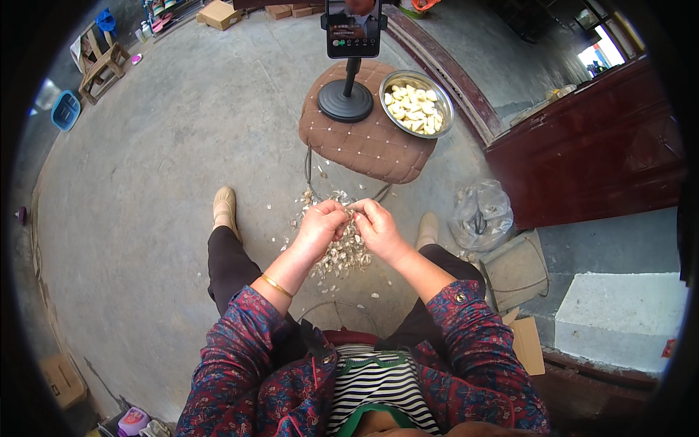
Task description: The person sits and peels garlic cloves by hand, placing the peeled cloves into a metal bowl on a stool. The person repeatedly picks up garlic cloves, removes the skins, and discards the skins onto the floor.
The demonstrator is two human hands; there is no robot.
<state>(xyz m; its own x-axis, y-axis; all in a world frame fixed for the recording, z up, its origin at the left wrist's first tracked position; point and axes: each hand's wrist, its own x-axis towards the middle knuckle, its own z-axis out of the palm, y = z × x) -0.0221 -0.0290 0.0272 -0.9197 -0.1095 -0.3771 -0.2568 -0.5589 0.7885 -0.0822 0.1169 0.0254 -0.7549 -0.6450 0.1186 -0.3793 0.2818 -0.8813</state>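
Observation:
My left hand [323, 223] and my right hand [378, 228] meet fingertip to fingertip above the floor, pinching something small that looks like a garlic clove, mostly hidden by the fingers. Below them, papery garlic skins [341, 259] lie scattered on the concrete. Ahead stands a stool with a brown quilted cushion [355, 145]. On the cushion's right side sits a steel bowl [449, 117] holding peeled garlic cloves [413, 108]. Left of the bowl, a phone [354, 27] with a lit screen is clamped on a black round-based stand [345, 102].
A clear plastic bag [480, 216] and a tipped bucket [516, 270] are on the right, by a dark red wooden panel [584, 158]. Cardboard [527, 344] lies behind them. A small wooden chair [104, 71] and a blue basin [66, 111] stand far left.

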